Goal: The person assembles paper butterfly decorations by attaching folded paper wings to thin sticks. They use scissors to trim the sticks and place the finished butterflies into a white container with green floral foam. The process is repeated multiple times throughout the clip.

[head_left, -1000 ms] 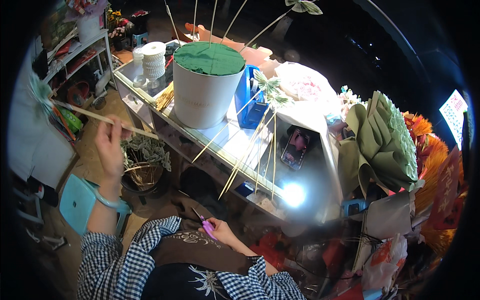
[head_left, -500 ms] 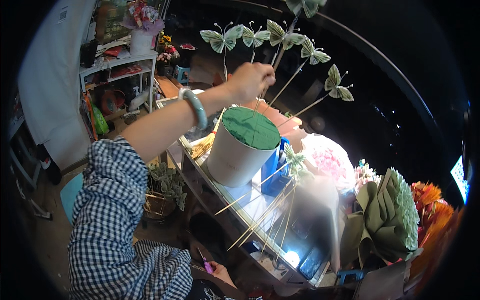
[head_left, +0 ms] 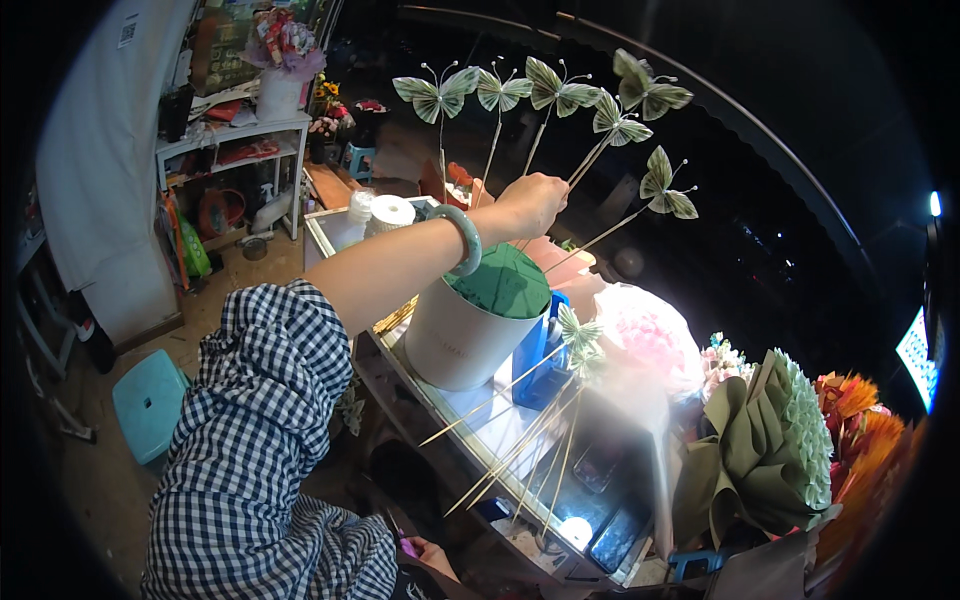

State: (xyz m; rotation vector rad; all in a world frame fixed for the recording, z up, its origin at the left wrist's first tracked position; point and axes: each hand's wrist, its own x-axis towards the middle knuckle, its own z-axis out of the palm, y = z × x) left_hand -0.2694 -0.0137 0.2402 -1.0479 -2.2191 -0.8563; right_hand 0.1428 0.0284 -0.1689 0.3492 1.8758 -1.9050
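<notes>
My left hand, with a jade-like bangle on its wrist, reaches over a white round bucket filled with green floral foam. Its fingers are closed round the thin stick of a folded-paper butterfly, the upper right one. Several other paper butterflies rise on sticks around the back and right of the foam; my hand hides some of the lower sticks. At the bottom, my right hand is shut on a purple-handled tool with a thin blade, partly hidden.
More butterfly sticks lie across the table's front edge, beside a blue box and phone. Wrapped bouquets crowd the right side. White rolls stand behind the bucket; a teal stool is at left.
My left hand has moved a little right and lower with the butterfly stick, and its butterfly now shows fully. The view has shifted slightly; my right hand still holds the purple-handled tool.
</notes>
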